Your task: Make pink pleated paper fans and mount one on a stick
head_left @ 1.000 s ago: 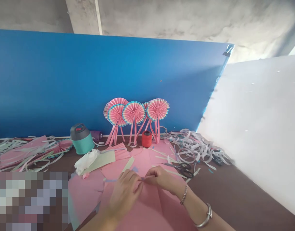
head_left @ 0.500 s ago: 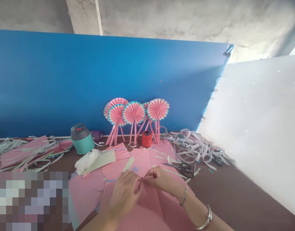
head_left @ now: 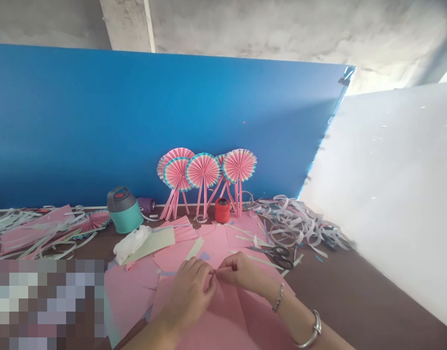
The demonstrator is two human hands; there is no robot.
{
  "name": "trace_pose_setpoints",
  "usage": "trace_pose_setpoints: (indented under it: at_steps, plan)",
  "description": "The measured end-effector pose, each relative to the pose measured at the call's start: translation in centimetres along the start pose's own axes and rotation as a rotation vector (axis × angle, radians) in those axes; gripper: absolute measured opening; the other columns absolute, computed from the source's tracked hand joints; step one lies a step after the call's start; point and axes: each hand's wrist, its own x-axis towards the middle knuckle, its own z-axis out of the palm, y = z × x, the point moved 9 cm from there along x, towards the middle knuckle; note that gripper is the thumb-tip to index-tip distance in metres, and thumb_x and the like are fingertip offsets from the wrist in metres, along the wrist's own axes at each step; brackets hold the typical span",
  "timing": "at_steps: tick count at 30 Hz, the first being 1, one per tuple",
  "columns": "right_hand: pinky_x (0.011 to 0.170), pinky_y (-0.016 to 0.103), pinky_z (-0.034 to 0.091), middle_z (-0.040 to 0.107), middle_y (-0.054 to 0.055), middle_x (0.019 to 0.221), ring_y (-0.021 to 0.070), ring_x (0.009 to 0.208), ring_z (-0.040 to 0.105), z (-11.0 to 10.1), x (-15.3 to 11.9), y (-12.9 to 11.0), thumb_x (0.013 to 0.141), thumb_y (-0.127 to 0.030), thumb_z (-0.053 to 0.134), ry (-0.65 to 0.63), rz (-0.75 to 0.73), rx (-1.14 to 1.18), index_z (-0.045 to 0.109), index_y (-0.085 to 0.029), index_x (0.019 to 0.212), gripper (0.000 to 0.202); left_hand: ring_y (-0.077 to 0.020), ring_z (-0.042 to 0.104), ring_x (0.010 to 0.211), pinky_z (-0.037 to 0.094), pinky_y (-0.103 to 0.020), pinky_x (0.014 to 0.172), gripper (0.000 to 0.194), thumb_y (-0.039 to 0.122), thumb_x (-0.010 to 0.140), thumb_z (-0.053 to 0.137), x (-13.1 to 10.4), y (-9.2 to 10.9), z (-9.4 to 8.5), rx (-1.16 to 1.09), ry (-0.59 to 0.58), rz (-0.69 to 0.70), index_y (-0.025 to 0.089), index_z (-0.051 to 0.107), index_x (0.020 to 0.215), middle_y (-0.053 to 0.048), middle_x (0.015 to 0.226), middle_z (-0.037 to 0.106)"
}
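My left hand [head_left: 192, 287] and my right hand [head_left: 241, 273] meet fingertip to fingertip over the table. Both are closed in a pinch on the upper edge of a sheet of pink paper [head_left: 223, 316], which hangs toward me below them; my fingers hide the pinched spot. Under and beyond my hands lie other pink sheets [head_left: 209, 243] and a pale green strip [head_left: 194, 249]. Black-handled scissors [head_left: 280, 255] rest just right of my right hand. A bracelet and a bangle circle my right wrist and forearm.
Pleated pink paper fans [head_left: 203, 171] lean on the blue panel [head_left: 194, 102]. Before them stands a red thread spool [head_left: 222, 211]. A teal container [head_left: 126, 214] and a crumpled white bag [head_left: 131, 244] are at left. Curled paper strips [head_left: 292, 221] pile up at right. A pixelated patch covers the lower left.
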Motion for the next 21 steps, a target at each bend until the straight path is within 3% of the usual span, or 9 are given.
trace_pose_setpoints:
  at_steps: [4,8,12,15,18,21]
  plan:
    - [0.050,0.024,0.021,0.029,-0.005,0.053,0.0092,0.054,0.026,-0.2,0.0,0.4,0.069,-0.027,0.053,-0.007,-0.010,-0.011,0.042,-0.018,0.047,0.026,-0.0222,0.058,0.081,0.047,-0.037,0.072,0.014,0.009,0.079,0.048,-0.1,-0.7,0.3,-0.052,0.041,-0.010,0.021,0.055,0.083,-0.004,0.082,0.062]
    - [0.051,0.022,0.026,0.041,-0.005,0.055,0.0093,0.054,0.035,-1.0,0.2,1.5,0.069,-0.020,0.051,0.004,0.009,-0.072,0.059,-0.018,0.060,0.012,-0.0247,0.056,0.095,0.047,-0.040,0.080,0.032,0.006,0.073,0.050,-0.2,-1.8,0.4,-0.105,0.083,-0.031,0.020,0.052,0.102,-0.007,0.098,0.061]
    - [0.055,0.020,0.032,0.056,-0.003,0.070,0.0110,0.063,0.046,-2.5,0.2,1.9,0.063,-0.012,0.054,0.122,-0.011,-0.253,0.063,-0.019,0.086,0.026,-0.0224,0.053,0.101,0.045,-0.038,0.085,0.037,0.003,0.075,0.047,-0.3,-2.2,1.6,-0.088,-0.092,-0.067,0.023,0.053,0.106,-0.004,0.104,0.058]
    - [0.054,0.020,0.029,0.053,-0.004,0.068,0.0105,0.063,0.045,-3.0,0.2,1.9,0.060,-0.010,0.057,0.163,-0.009,-0.434,0.061,-0.020,0.079,0.022,-0.0196,0.052,0.100,0.043,-0.034,0.087,0.030,0.003,0.081,0.041,-0.8,-1.4,3.4,-0.100,-0.306,-0.013,0.023,0.058,0.096,-0.002,0.100,0.057]
    - [0.051,0.020,0.027,0.050,-0.006,0.061,0.0092,0.058,0.042,-3.4,0.4,2.9,0.059,-0.015,0.065,0.096,0.030,-0.428,0.061,-0.018,0.067,0.009,-0.0170,0.054,0.095,0.044,-0.029,0.083,0.034,0.001,0.084,0.037,-1.4,-0.8,4.8,-0.132,-0.435,0.017,0.022,0.061,0.093,-0.002,0.098,0.057]
    - [0.051,0.020,0.031,0.053,-0.005,0.058,0.0098,0.056,0.045,-4.6,0.5,4.4,0.058,-0.021,0.071,-0.009,0.039,-0.269,0.067,-0.016,0.071,0.015,-0.0167,0.055,0.092,0.044,-0.028,0.080,0.036,-0.001,0.082,0.035,-1.5,-0.8,5.0,-0.119,-0.454,-0.006,0.021,0.062,0.092,-0.003,0.096,0.058]
